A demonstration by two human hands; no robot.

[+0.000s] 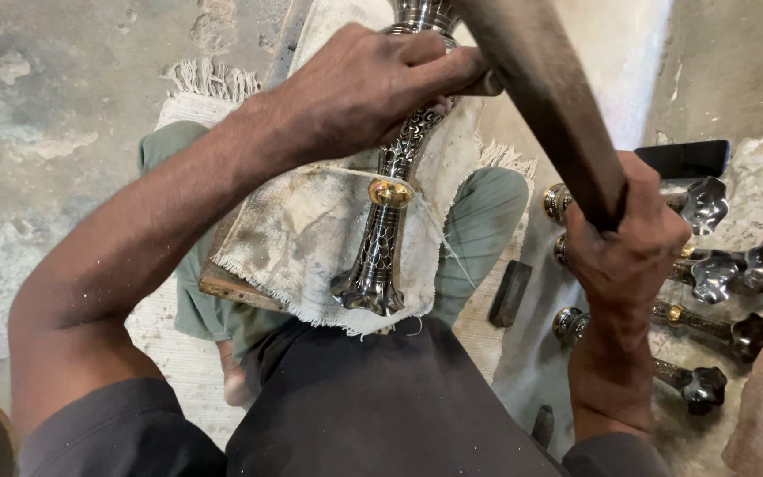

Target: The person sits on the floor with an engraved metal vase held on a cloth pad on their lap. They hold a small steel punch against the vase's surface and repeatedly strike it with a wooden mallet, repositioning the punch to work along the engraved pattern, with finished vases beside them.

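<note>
Silver metal stem [380, 247] with dark netted engraving and brass collar, stained off-white cloth [302, 230], green trousers [479, 221], dark brown wooden handle [549, 97]

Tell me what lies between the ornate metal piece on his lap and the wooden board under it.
A stained, frayed white cloth separates the metal piece from the board, head view.

Two hands are in view – the left hand [359, 84] and the right hand [629, 234]. One ornate metal stem [381, 256] with one brass ring lies on one frayed cloth [302, 234], over one wooden board [227, 284]. One thick wooden handle [549, 97] crosses the top. On the floor to the right lie four more metal stems [717, 274] with flared ends. Two small dark blocks [509, 293] sit near them – one beside the knee, one lower down – and one dark flat object [686, 159] lies further back.
</note>
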